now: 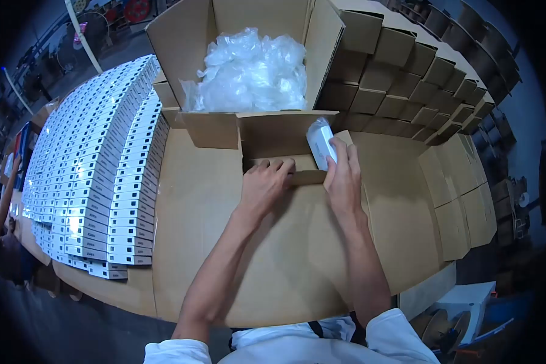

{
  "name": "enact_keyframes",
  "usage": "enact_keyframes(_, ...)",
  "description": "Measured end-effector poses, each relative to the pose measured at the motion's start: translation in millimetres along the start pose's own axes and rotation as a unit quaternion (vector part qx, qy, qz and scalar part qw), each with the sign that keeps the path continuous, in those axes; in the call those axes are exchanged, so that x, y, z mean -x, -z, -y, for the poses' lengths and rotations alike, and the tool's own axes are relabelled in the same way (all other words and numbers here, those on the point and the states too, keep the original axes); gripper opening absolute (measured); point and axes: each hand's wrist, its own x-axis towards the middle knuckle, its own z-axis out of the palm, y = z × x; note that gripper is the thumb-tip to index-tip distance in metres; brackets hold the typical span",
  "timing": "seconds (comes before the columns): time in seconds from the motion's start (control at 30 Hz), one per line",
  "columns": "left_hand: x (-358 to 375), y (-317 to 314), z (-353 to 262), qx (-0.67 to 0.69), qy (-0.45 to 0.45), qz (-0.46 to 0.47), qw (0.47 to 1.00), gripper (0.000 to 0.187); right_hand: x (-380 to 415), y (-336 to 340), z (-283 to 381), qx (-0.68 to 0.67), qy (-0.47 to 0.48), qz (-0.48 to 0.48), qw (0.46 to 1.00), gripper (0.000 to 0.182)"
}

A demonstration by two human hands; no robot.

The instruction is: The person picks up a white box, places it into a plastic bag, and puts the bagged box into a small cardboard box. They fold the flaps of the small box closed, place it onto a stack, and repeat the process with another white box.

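Head view of a packing desk (236,291) covered with brown cardboard. The left hand (264,182) lies palm down, fingers curled over the edge of a small open carton (285,155) at the desk's centre; its grip is closed loosely on that cardboard edge. The right hand (343,176) grasps a small white item in clear plastic wrap (320,141), held upright, partly inside the carton's right side, with the fingers wrapped round its lower part. Just behind the carton stands a large open box (182,48) filled with crumpled clear plastic bags (249,70). To the right of the large box, stacked brown cartons (400,79) form stepped rows, and flat cardboard pieces (461,200) lie near the desk's right edge. To the left, many white retail boxes (97,164) lie in close overlapping rows, well apart from both hands. Another person's arm (3,206) shows at the far left edge. White sleeves (394,333) frame the bottom.
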Motion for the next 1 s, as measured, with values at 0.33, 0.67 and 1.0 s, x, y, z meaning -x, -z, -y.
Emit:
enact_keyframes(0.33, 0.0, -5.9, 9.2, 0.002, -0.040, -0.019, 0.999, 0.015, -6.9, -27.7, -33.5, 0.044, -0.025, 0.013, 0.999, 0.025)
enact_keyframes(0.67, 20.9, 23.1, -5.1, 0.026, -0.048, -0.082, 0.995, 0.037, -16.2, -33.0, -42.0, 0.108, -0.056, 0.003, 0.993, 0.023)
enact_keyframes(1.0, 213.8, 214.1, -16.0, -0.125, 0.293, -0.168, 0.933, 0.046, -13.4, -48.4, -115.0, 0.172, -0.013, 0.051, 0.984, 0.029)
